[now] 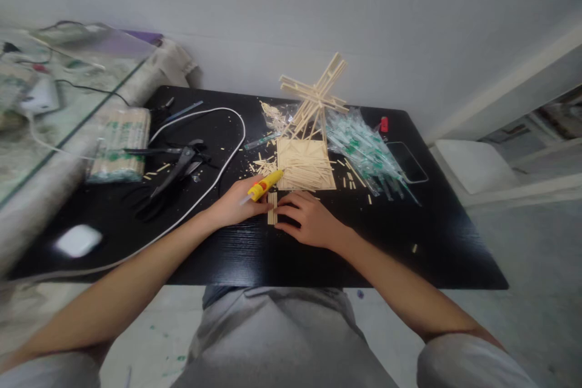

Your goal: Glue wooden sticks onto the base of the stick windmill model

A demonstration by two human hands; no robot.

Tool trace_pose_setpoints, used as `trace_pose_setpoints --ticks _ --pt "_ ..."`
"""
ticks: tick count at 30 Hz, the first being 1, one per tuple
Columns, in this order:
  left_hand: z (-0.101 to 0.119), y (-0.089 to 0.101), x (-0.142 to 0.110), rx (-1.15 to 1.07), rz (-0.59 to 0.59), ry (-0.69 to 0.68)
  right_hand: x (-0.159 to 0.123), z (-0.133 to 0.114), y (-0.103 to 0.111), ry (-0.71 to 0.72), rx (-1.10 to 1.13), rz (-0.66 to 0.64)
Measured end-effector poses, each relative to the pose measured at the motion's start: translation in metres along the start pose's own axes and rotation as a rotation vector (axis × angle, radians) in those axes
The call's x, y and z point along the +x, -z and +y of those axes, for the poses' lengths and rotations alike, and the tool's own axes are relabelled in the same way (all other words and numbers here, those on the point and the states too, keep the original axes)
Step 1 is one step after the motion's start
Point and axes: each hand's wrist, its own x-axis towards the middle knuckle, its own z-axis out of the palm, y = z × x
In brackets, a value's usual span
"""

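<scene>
My left hand is closed around a yellow hot glue gun, with a clear glue stick poking out of its rear and its nozzle pointing up and right. Between my hands lies a small panel of wooden sticks set side by side. My left fingertips touch its left edge. From the right, the bent fingers of my right hand grip it. Just beyond, a pile of thin cut sticks covers part of a square wooden board. Behind that stands a windmill-like stick frame with crossed blades.
Green-and-clear wrappers, a phone and a red object are at the right. Black pliers, a bundle of wrapped sticks and a white cable lie left. A white case sits near the front-left edge.
</scene>
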Motion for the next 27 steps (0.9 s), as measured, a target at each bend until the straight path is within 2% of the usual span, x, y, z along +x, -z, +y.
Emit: trace_pose_setpoints --ticks 11,20,24,27 --pt "0.008 0.000 0.000 0.028 0.007 -0.003 0.000 -0.002 -0.006 -0.022 -0.017 0.032" --pt "0.005 0.000 0.000 0.000 -0.001 0.027 0.000 -0.002 -0.007 -0.016 -0.023 0.042" --pt "0.006 0.001 0.000 0.020 0.018 -0.003 0.001 -0.002 0.001 -0.036 -0.014 0.089" --pt "0.009 0.003 -0.001 0.032 0.039 -0.004 0.000 0.003 0.013 -0.121 -0.063 0.158"
